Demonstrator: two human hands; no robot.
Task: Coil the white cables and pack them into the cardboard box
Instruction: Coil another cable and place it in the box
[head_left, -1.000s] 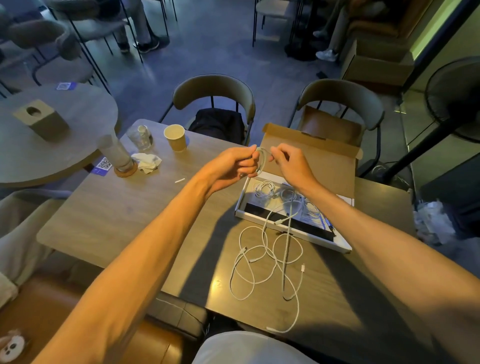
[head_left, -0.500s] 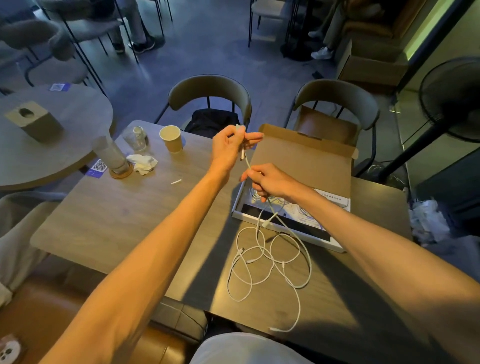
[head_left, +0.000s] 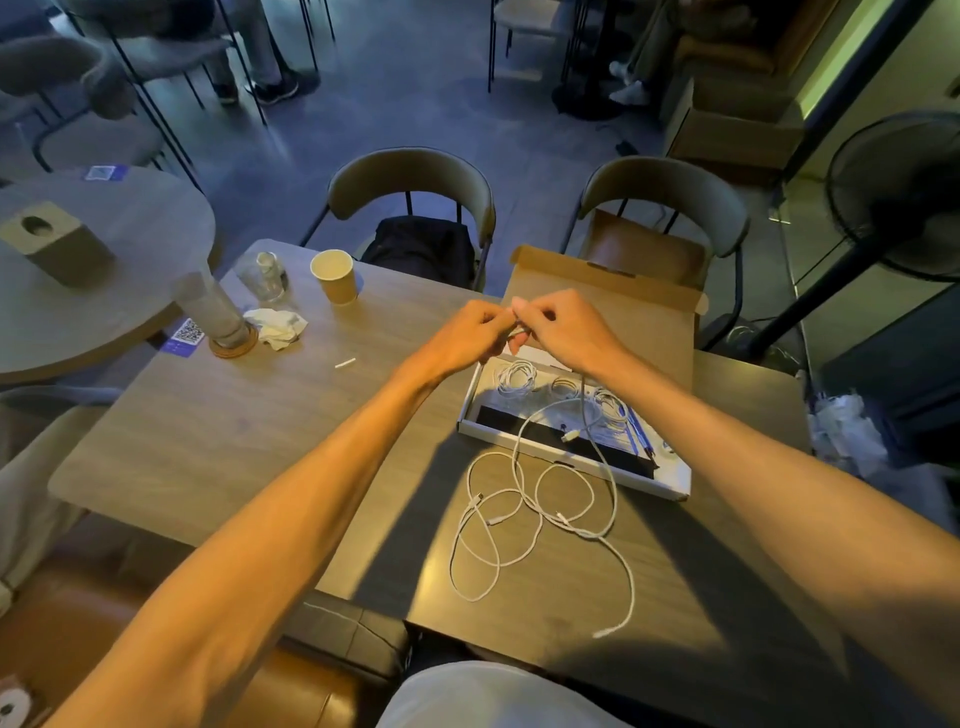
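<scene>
Left hand (head_left: 470, 338) and right hand (head_left: 563, 332) were found together, knuckles nearly touching, the fingers of both curled and pinched on the same white cable (head_left: 583, 400). Half a second prior they stood apart: left raised with the cable end, right lower on the run. The closing is judged to be a fresh loop brought onto the coil, so coiling was in progress and not complete.

From the grip the cable dropped over the open cardboard box (head_left: 644, 338), crossed its near wall and joined the loose cables (head_left: 632, 592) tangled on the table (head_left: 260, 441). Coiled cables (head_left: 517, 376) already lay inside the box, just below the hands.
</scene>
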